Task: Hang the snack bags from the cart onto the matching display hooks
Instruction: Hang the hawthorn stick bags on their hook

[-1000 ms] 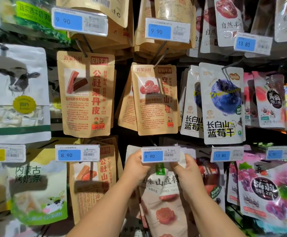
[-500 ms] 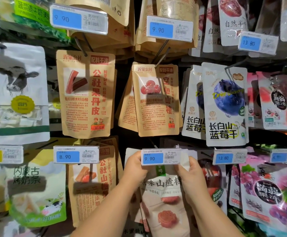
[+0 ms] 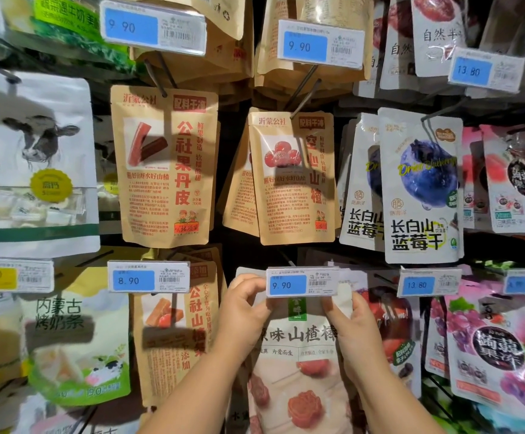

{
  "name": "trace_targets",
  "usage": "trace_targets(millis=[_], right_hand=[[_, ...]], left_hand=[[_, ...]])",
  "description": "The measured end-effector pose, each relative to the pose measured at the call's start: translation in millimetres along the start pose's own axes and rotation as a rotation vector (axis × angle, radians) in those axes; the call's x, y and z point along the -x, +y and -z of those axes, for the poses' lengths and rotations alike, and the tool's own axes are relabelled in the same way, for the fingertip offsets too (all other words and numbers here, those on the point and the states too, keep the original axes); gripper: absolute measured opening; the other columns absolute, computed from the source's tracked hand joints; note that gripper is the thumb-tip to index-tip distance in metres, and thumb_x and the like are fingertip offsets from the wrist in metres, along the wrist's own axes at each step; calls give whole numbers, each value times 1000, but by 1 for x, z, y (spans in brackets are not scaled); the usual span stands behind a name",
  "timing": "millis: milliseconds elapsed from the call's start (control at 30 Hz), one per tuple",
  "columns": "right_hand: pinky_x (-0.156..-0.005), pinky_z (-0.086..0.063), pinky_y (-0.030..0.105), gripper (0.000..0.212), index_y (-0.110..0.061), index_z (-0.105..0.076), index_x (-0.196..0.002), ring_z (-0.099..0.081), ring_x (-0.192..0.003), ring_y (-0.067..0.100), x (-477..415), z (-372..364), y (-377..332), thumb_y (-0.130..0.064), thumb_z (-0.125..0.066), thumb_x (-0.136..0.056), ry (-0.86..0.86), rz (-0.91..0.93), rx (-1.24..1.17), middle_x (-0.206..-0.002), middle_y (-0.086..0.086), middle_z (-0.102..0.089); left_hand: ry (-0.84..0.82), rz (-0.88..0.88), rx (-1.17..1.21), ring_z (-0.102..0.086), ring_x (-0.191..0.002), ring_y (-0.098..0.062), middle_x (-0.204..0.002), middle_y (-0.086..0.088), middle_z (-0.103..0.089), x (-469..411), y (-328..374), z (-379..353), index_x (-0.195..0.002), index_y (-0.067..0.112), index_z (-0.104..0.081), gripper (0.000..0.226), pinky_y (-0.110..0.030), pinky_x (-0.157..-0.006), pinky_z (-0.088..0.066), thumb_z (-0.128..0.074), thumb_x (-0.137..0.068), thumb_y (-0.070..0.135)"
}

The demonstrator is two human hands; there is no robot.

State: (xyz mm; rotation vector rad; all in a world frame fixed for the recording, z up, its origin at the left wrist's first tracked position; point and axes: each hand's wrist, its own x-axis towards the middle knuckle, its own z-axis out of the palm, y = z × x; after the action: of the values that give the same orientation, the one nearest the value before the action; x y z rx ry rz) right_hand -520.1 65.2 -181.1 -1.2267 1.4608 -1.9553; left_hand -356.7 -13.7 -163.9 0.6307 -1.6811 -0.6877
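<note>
- Head view, item: hawthorn snack bag [image 3: 301, 355], white, low centre of the display rack. It is held up flat just under the 9.90 price tag [image 3: 301, 281], with its top edge passing behind the tag.
- Left hand [image 3: 242, 311]: fingers [image 3: 254, 286] curled, pinching the bag's upper left corner.
- Right hand [image 3: 353, 333]: fingers curled, pinching the upper right corner, thumb at the bag's edge.
- Step in hand, as judged: seating the bag's hang hole on the hook behind that tag.
- Next move calls for: a level push toward the far side along the hook, both corners kept even, then release.
- Hidden: hook tip and hang hole lie behind the tag, so whether the bag is already threaded cannot be told.
- Cut off: the bag's lower end, at the near frame edge.
- Partly covered: the plum bag [image 3: 392, 324] on the right, behind the right hand.
- Not in view: the cart.
</note>
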Motion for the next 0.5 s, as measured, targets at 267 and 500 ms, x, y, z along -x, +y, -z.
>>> trace_targets(millis=[267,500], right_hand=[[-84,-57,49,23,-19,-67,-103,-73,-88,22,6,8,15,-10,-74,-82,0,-71,67,-93,1,-77],[-77,-55,34,22,-23,-68,-94,-72,-85,13,9,2,20,-13,-79,-78,44,-69,157,-87,-5,-76]], left_hand=[[80,106,28,-56,-98,6,-107,7,-61,1,-15,2,-92,28,-67,22,-17,-89,-47,-70,-82,8],[80,164,91,-61,-101,-3,-106,11,-67,1,-13,1,-93,30,-65,20,-26,-89,-50,-68,-85,13]])
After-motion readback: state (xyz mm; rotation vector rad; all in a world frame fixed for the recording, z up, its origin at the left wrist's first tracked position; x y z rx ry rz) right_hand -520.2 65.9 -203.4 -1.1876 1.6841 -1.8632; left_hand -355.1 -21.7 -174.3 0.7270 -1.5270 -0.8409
